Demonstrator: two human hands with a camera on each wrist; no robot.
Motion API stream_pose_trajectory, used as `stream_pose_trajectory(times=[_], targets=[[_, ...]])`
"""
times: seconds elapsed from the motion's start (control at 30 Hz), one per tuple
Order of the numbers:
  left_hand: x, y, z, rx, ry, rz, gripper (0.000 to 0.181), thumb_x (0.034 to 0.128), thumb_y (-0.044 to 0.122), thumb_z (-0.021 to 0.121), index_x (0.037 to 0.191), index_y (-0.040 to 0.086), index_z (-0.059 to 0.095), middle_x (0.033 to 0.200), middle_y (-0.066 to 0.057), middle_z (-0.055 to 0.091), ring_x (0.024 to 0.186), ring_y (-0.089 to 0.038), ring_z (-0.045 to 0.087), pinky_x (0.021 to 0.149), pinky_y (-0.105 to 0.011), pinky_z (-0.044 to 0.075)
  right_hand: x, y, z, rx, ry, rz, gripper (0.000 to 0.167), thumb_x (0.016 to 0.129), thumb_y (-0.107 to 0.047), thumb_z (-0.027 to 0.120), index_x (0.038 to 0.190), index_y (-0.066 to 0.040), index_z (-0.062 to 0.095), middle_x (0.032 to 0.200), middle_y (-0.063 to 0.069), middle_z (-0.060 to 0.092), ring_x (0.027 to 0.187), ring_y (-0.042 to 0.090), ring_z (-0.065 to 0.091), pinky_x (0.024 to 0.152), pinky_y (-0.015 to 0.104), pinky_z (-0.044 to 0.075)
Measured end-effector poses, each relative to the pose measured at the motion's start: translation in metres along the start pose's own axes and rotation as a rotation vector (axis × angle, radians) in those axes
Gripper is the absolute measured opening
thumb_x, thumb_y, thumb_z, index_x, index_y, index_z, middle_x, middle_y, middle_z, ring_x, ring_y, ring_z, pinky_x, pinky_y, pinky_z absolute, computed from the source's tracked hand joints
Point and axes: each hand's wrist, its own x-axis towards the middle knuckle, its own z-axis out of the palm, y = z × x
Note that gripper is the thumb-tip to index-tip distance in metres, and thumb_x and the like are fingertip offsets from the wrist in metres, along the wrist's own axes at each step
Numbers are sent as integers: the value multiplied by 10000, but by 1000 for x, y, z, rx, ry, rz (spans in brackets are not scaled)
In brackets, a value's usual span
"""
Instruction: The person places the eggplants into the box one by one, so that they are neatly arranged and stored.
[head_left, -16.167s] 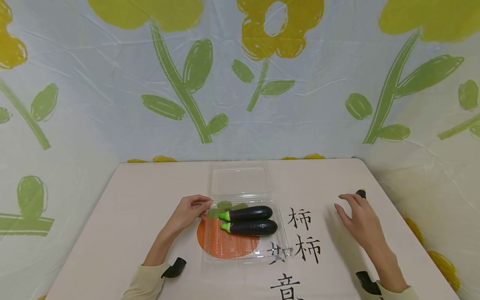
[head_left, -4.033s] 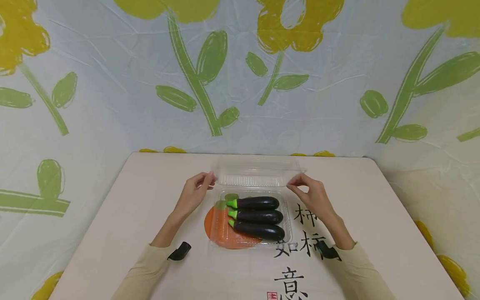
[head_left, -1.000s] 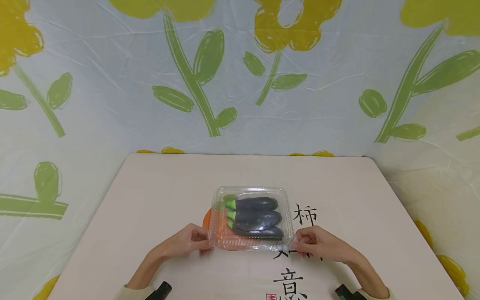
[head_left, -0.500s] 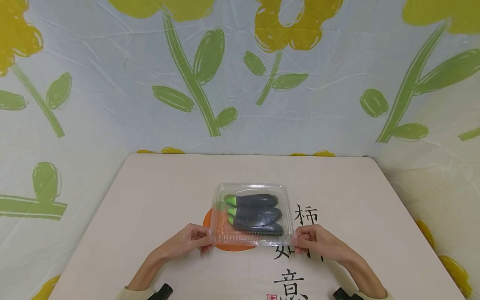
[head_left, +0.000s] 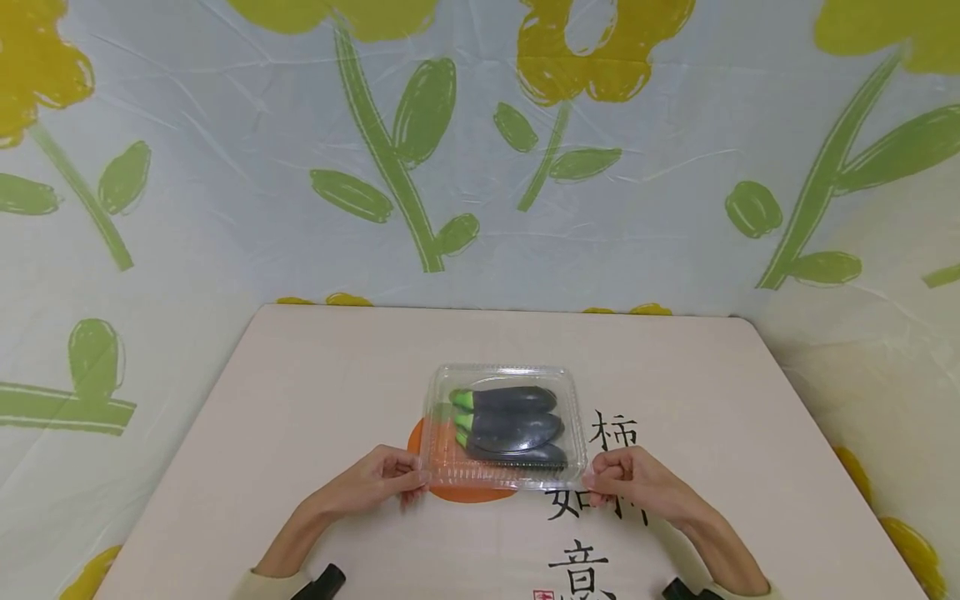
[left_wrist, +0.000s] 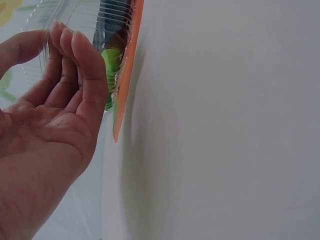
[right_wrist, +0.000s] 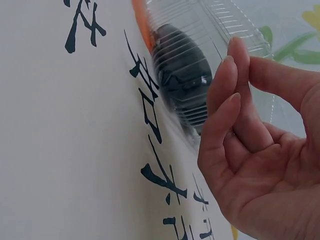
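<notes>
A clear plastic clamshell container (head_left: 450, 477) sits at mid-table with its lid folded down over three dark eggplants (head_left: 513, 430), their green stems to the left. My left hand (head_left: 377, 482) pinches the near left corner of its rim between thumb and fingers. At the near right corner, my right hand (head_left: 637, 483) pinches the rim the same way. In the left wrist view, a green stem (left_wrist: 111, 62) shows through the ribbed wall beside my fingers. From the right wrist, a dark eggplant end (right_wrist: 182, 75) shows through the plastic.
The pale tabletop (head_left: 337, 367) carries a printed orange disc (head_left: 472, 494), partly under the container, and black brush characters (head_left: 579, 567) to its right. A flower-patterned cloth (head_left: 247, 192) hangs around the back and sides.
Since the earliest frame, a third eggplant has joined the two inside, and the lid has swung down over them. Over the last second, the container has shifted slightly away from me.
</notes>
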Motion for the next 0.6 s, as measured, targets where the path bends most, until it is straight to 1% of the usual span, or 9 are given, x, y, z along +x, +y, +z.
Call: stream_pose_trajectory(times=[0.13, 0.23, 0.3, 0.37, 0.43, 0.5, 0.53, 0.6], targets=[[1, 1, -1, 5, -3, 4, 270, 1066, 108, 554, 965, -122, 653, 842, -354, 583, 730, -92, 586, 666, -227, 555, 1, 1, -1, 3, -9, 8, 287, 1023, -143, 637, 932, 130, 632, 793, 112, 729, 775, 162, 680, 711, 257, 552], [0, 2, -2, 15, -9, 3, 266, 1068, 112, 551, 974, -112, 660, 848, -344, 592, 737, -106, 590, 671, -234, 559, 1, 1, -1, -7, -15, 11, 283, 1023, -144, 636, 949, 128, 653, 812, 109, 725, 807, 196, 700, 749, 298, 586], [0, 3, -3, 24, -17, -6, 267, 1071, 123, 551, 979, -103, 661, 855, -337, 595, 741, -124, 591, 674, -242, 561, 1, 0, -2, -29, -5, 13, 290, 1021, -151, 645, 916, 119, 639, 838, 129, 725, 820, 220, 706, 768, 320, 599], [0, 4, -4, 40, -16, -23, 267, 1073, 147, 560, 989, -82, 669, 864, -322, 607, 739, -145, 596, 678, -252, 562, 0, -2, -4, -65, 23, 22, 258, 1012, -160, 663, 934, 86, 666, 837, 139, 724, 808, 234, 706, 756, 313, 595], [-1, 5, -6, 66, -2, -39, 273, 1073, 177, 569, 998, -61, 677, 870, -302, 627, 727, -178, 607, 677, -265, 564, -2, -3, -7, -101, 56, 31, 222, 1006, -165, 674, 947, 48, 689, 822, 136, 717, 784, 234, 694, 726, 291, 579], [-1, 5, -9, 100, 26, -51, 272, 1073, 200, 576, 1006, -41, 684, 872, -280, 645, 716, -216, 616, 671, -277, 565, -4, -6, -10, -138, 90, 39, 204, 1008, -174, 674, 969, 24, 702, 790, 120, 702, 750, 225, 669, 683, 265, 540], [-1, 6, -11, 116, 44, -53, 266, 1073, 208, 577, 1009, -25, 690, 872, -270, 654, 710, -234, 620, 666, -282, 564, -4, -7, -12, -156, 107, 38, 192, 1012, -175, 669, 1005, 12, 715, 776, 114, 696, 738, 226, 656, 668, 262, 520], [-1, 7, -15, 147, 80, -53, 264, 1073, 219, 577, 1001, -9, 688, 858, -253, 657, 700, -252, 619, 653, -284, 557, -5, -8, -16, -178, 132, 29, 204, 1023, -179, 654, 992, 18, 697, 766, 103, 680, 724, 224, 631, 656, 267, 510]])
